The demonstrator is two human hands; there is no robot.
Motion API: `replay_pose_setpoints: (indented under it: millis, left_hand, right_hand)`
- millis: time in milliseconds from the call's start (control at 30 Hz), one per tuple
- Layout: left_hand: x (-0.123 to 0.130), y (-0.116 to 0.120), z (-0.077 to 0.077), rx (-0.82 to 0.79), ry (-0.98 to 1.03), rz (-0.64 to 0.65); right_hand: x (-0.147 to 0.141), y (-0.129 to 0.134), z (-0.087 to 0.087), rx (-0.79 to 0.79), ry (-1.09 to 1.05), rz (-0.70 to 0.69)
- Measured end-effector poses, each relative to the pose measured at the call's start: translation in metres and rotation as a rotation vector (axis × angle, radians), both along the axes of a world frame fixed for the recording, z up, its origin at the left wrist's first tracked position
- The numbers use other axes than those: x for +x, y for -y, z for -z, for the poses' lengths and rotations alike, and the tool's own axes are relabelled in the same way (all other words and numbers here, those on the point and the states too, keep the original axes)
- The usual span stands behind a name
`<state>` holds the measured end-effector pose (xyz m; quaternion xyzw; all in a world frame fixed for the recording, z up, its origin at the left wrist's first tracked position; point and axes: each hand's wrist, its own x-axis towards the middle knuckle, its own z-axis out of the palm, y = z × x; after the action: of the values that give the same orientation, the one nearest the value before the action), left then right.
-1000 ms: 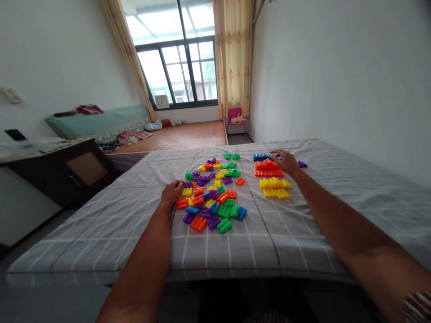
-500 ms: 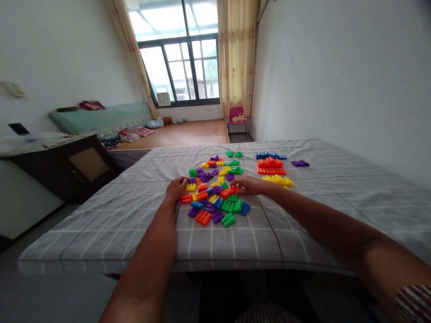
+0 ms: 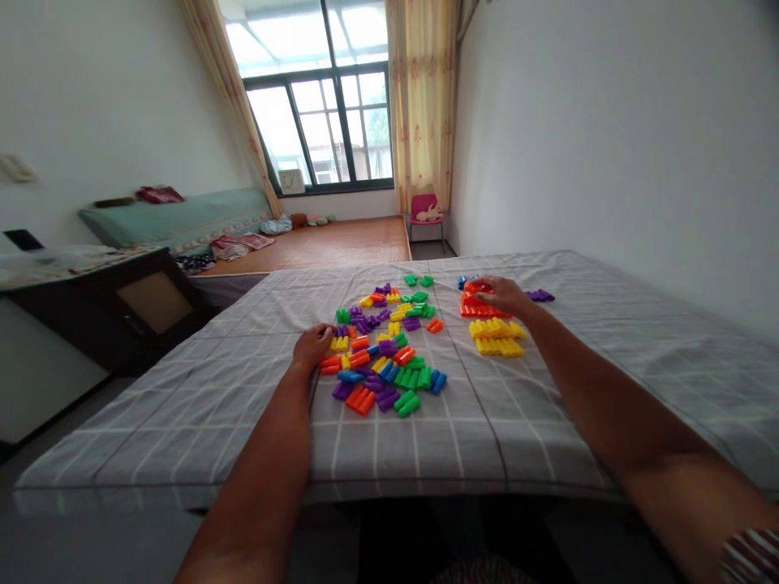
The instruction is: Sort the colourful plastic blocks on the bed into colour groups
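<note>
Over the orange stack at the right of the table is my right hand point(image 3: 504, 297), its fingers closed on an orange plastic block point(image 3: 479, 285). Beneath the fingers lies a row of orange blocks point(image 3: 478, 310), partly covered by the hand. My left hand point(image 3: 313, 345) rests on the cloth at the left edge of a mixed pile, fingers loosely bent and apart, beside a yellow block point(image 3: 339, 344) and a purple block point(image 3: 342, 331). The pile holds several ribbed blocks in green point(image 3: 414, 376), purple, orange, yellow and blue. A lone orange block point(image 3: 434, 325) lies at its right side.
Yellow rows point(image 3: 499, 347) lie in front of the orange stack. Blue blocks point(image 3: 466, 281) sit behind it, partly hidden, and purple blocks point(image 3: 540, 296) to its right. A grey checked cloth point(image 3: 243, 422) covers the table. Beyond are a bed point(image 3: 341, 243) and a pink chair point(image 3: 425, 208).
My right hand has moved from the pile to the right and back, onto the orange stack. A lone orange block now shows at the pile's right side. My left hand stays beside the pile.
</note>
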<state>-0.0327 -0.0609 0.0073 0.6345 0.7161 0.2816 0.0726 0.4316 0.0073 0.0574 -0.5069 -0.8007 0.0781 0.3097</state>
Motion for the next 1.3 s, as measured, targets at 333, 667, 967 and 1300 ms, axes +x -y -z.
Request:
replay_pose_setpoints:
  millis: [333,667,967,1300]
  left_hand:
    - [-0.002,-0.001,0.002,-0.006,-0.019,-0.004]
    - [-0.002,-0.002,0.002,-0.014,-0.013,-0.006]
    - [0.001,0.0,0.0,-0.021,-0.02,-0.012]
    - [0.005,0.004,-0.002,-0.027,-0.029,0.007]
  right_hand:
    - [0.009,-0.015,0.032,-0.072,0.197,-0.031]
    - [0.001,-0.011,0.031,0.057,0.239,0.146]
    - [-0.111,0.067,0.006,-0.017,0.141,-0.391]
    - [-0.125,0.066,0.013,-0.134,0.196,-0.469]
